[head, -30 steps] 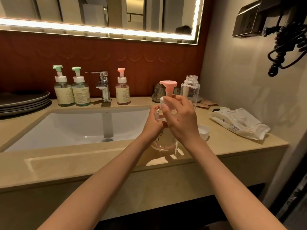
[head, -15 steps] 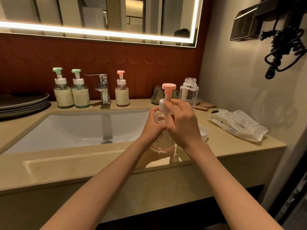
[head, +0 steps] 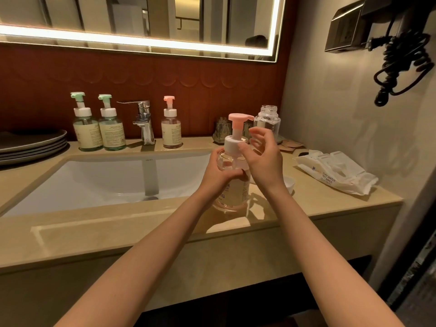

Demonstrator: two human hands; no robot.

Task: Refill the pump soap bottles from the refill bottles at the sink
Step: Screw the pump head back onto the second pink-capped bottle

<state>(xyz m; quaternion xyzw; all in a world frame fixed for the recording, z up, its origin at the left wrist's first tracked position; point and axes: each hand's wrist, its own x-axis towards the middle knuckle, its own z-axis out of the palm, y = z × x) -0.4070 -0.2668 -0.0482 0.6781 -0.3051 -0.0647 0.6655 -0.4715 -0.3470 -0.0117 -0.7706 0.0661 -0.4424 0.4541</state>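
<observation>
2 hands at centre frame: left hand (head: pixel 218 172) clasping the pump bottle (head: pixel 233 194), right hand (head: pixel 264 161) now loosened off its white collar (head: pixel 231 143), thumb just touching; probably re-gripping or tightening finished.

White soft plastic wipes pack (head: pixel 335 172), right end of the surface: printed "PURE WATER WET WIPES". Clear pump bottle with pink head (head: pixel 232 187), front edge: letters "NG" legible, remainder hidden. White basin (head: pixel 149 159) rim mark: too small to read.
</observation>
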